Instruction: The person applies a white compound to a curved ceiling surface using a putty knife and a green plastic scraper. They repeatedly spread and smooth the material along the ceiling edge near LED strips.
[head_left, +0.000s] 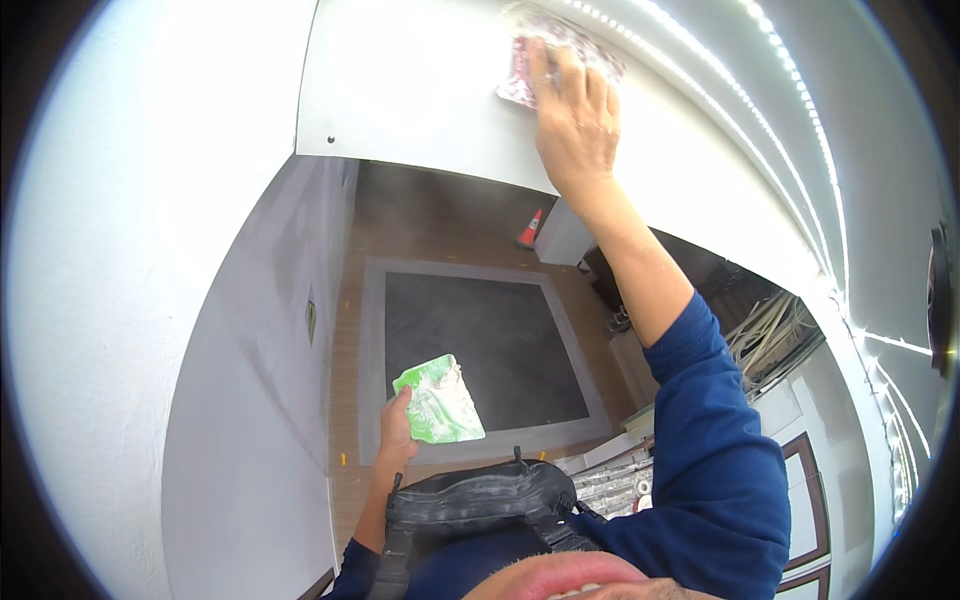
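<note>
My right hand (581, 124) is raised against a smooth white wall panel (420, 90). It grips a flat, reddish-pink tool (520, 73) smeared with white, which looks like a putty spreader; motion blurs its far edge. A small dark hole (331, 139) marks the panel's lower left corner. Lower down, my left hand (397, 424) holds a green plastic putty board (427, 431) by its left edge, thumb on top. White putty (455, 386) coats much of the board, thickest along the right side.
A plain wall (247, 442) runs close on my left. LED strips (772, 30) curve along the upper right. Far below lie a wooden floor (346, 375), a dark mat (487, 337) and an orange cone (530, 229). Bundled cables (769, 326) sit at right; a black bag (480, 495) covers my chest.
</note>
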